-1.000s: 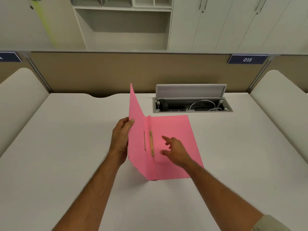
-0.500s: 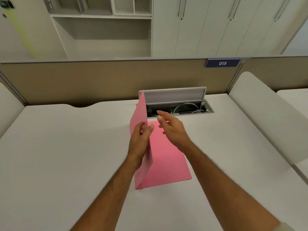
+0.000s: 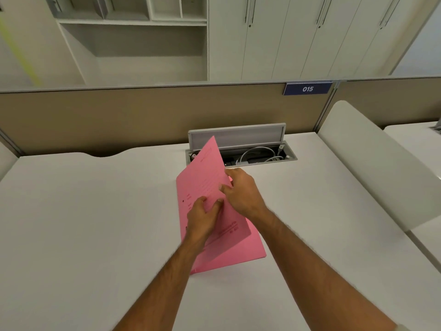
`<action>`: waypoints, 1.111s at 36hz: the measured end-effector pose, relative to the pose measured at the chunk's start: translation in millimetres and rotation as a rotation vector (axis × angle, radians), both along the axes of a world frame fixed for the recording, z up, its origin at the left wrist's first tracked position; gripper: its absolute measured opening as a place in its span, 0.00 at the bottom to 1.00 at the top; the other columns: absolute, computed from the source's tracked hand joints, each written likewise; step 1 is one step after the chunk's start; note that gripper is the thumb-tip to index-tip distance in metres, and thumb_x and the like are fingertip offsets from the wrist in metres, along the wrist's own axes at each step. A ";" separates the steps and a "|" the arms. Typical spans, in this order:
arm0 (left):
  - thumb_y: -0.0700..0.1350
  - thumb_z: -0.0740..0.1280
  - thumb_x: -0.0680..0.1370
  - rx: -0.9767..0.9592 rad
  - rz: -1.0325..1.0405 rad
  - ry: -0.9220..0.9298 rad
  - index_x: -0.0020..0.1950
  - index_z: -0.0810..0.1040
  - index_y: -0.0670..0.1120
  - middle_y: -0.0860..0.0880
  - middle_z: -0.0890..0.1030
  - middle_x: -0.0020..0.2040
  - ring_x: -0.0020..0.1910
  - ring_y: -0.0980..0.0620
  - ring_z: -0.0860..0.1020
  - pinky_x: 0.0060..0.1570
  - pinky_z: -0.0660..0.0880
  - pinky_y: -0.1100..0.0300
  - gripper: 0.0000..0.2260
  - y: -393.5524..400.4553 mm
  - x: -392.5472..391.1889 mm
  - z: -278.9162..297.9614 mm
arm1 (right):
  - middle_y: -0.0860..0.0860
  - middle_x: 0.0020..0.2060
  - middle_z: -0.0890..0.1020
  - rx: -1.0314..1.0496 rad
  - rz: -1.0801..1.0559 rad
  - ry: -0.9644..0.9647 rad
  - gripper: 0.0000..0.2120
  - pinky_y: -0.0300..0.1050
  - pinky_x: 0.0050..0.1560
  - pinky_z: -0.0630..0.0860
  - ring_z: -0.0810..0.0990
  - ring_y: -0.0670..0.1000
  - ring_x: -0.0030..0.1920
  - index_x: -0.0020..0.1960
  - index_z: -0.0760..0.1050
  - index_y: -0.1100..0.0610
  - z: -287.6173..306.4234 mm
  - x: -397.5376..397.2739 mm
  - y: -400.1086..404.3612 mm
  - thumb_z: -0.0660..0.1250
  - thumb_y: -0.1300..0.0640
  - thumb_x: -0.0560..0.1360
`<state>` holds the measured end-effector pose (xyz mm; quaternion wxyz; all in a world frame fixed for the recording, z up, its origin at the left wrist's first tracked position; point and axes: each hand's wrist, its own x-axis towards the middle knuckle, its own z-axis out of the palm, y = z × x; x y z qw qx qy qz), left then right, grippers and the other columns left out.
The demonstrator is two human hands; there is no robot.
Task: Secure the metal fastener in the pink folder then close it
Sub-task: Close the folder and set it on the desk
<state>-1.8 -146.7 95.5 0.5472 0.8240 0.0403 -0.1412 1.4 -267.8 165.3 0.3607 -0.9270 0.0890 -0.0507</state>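
On white desk (image 3: 95, 211), just before open cable tray (image 3: 257, 156): pink folder (image 3: 205, 173) half closed, front cover tilted low over back cover; left hand (image 3: 202, 219) presses cover's outer face, fingers fairly flat; right hand (image 3: 242, 193) pinches cover's free edge, fingers curled; metal fastener hidden under cover

Open-plan office workstation.
A white desk (image 3: 95, 211) backed by a beige partition (image 3: 143, 115) bearing a number plate (image 3: 307, 89) reading 015, an open cable box (image 3: 241, 149) set in the desk, white cabinets (image 3: 310, 37) and shelves (image 3: 133, 22) behind.
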 end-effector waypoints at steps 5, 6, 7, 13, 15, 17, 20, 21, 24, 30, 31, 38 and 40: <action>0.73 0.61 0.71 0.295 0.013 0.079 0.73 0.70 0.49 0.46 0.75 0.69 0.69 0.41 0.72 0.66 0.70 0.34 0.39 10.4 7.7 -34.5 | 0.55 0.66 0.72 -0.197 -0.006 0.032 0.19 0.49 0.62 0.76 0.72 0.54 0.65 0.69 0.71 0.58 -16.1 -4.5 -2.6 0.66 0.61 0.79; 0.71 0.62 0.73 0.368 0.020 0.079 0.73 0.69 0.48 0.45 0.74 0.70 0.70 0.40 0.69 0.67 0.67 0.33 0.37 11.8 8.6 -38.6 | 0.55 0.67 0.71 -0.220 -0.014 0.046 0.19 0.50 0.61 0.77 0.71 0.54 0.66 0.69 0.70 0.57 -20.1 -5.3 -2.5 0.66 0.60 0.79; 0.69 0.63 0.74 0.424 0.029 0.081 0.73 0.68 0.48 0.44 0.72 0.71 0.72 0.39 0.66 0.68 0.65 0.33 0.35 13.6 9.3 -42.6 | 0.55 0.69 0.70 -0.241 -0.022 0.060 0.20 0.51 0.61 0.78 0.69 0.55 0.67 0.70 0.69 0.56 -23.9 -5.8 -2.3 0.66 0.59 0.79; 0.64 0.69 0.74 0.539 0.069 0.114 0.72 0.67 0.47 0.41 0.68 0.71 0.74 0.39 0.63 0.69 0.64 0.35 0.33 22.6 10.3 -53.6 | 0.58 0.71 0.65 -0.343 -0.057 0.131 0.25 0.55 0.65 0.74 0.63 0.59 0.70 0.71 0.65 0.55 -46.6 -5.0 -3.9 0.69 0.54 0.77; 0.61 0.71 0.74 0.551 0.092 0.145 0.71 0.67 0.47 0.41 0.69 0.69 0.72 0.40 0.65 0.67 0.66 0.37 0.32 24.2 9.6 -52.9 | 0.59 0.71 0.64 -0.368 -0.067 0.157 0.27 0.57 0.66 0.71 0.63 0.60 0.69 0.71 0.64 0.55 -55.7 -4.9 -5.7 0.69 0.53 0.76; 0.58 0.72 0.74 0.551 0.126 0.193 0.70 0.66 0.46 0.41 0.70 0.67 0.70 0.40 0.66 0.65 0.67 0.39 0.31 26.2 9.7 -53.2 | 0.59 0.71 0.63 -0.385 -0.073 0.179 0.28 0.59 0.67 0.70 0.62 0.60 0.69 0.71 0.64 0.54 -65.8 -6.0 -8.0 0.70 0.51 0.75; 0.54 0.75 0.72 0.492 0.182 0.286 0.69 0.65 0.46 0.40 0.70 0.65 0.68 0.39 0.68 0.62 0.70 0.39 0.32 30.7 9.6 -55.4 | 0.59 0.72 0.61 -0.377 -0.083 0.221 0.30 0.59 0.67 0.68 0.61 0.60 0.70 0.71 0.62 0.53 -82.2 -9.6 -12.8 0.71 0.48 0.75; 0.53 0.76 0.71 0.467 0.197 0.309 0.68 0.64 0.45 0.40 0.70 0.65 0.67 0.39 0.69 0.61 0.71 0.39 0.32 32.0 8.5 -56.1 | 0.59 0.72 0.61 -0.368 -0.082 0.241 0.31 0.60 0.67 0.68 0.61 0.60 0.70 0.72 0.62 0.53 -88.0 -11.4 -14.3 0.71 0.48 0.74; 0.50 0.77 0.69 0.437 0.231 0.335 0.67 0.64 0.45 0.40 0.71 0.63 0.65 0.39 0.70 0.60 0.74 0.38 0.33 34.2 10.1 -59.3 | 0.60 0.72 0.60 -0.339 -0.077 0.300 0.34 0.61 0.68 0.67 0.60 0.61 0.71 0.73 0.60 0.53 -105.8 -14.4 -18.3 0.72 0.46 0.74; 0.49 0.78 0.66 0.336 0.320 0.412 0.62 0.69 0.43 0.41 0.77 0.60 0.59 0.38 0.77 0.57 0.78 0.39 0.30 38.5 22.2 -74.4 | 0.62 0.76 0.55 -0.296 -0.063 0.425 0.37 0.64 0.72 0.62 0.57 0.63 0.74 0.78 0.53 0.51 -135.6 -18.3 -22.1 0.68 0.46 0.77; 0.50 0.77 0.64 0.325 0.330 0.416 0.61 0.72 0.43 0.41 0.79 0.59 0.56 0.38 0.78 0.55 0.80 0.40 0.30 40.4 25.3 -82.5 | 0.62 0.76 0.55 -0.299 -0.060 0.433 0.37 0.63 0.72 0.62 0.58 0.63 0.74 0.78 0.53 0.51 -139.4 -18.5 -22.3 0.68 0.45 0.77; 0.39 0.71 0.71 0.186 0.337 0.325 0.61 0.72 0.41 0.42 0.79 0.55 0.53 0.40 0.80 0.44 0.81 0.49 0.20 43.1 23.4 -74.5 | 0.63 0.77 0.55 -0.342 -0.064 0.410 0.33 0.63 0.74 0.58 0.57 0.64 0.76 0.79 0.53 0.51 -155.5 -21.0 -22.0 0.62 0.43 0.80; 0.33 0.66 0.74 0.065 0.314 0.319 0.60 0.67 0.41 0.45 0.78 0.50 0.49 0.42 0.80 0.40 0.80 0.51 0.16 43.2 18.4 -64.6 | 0.63 0.77 0.54 -0.344 -0.067 0.411 0.33 0.64 0.74 0.57 0.56 0.64 0.76 0.79 0.52 0.51 -158.1 -21.1 -21.4 0.60 0.43 0.80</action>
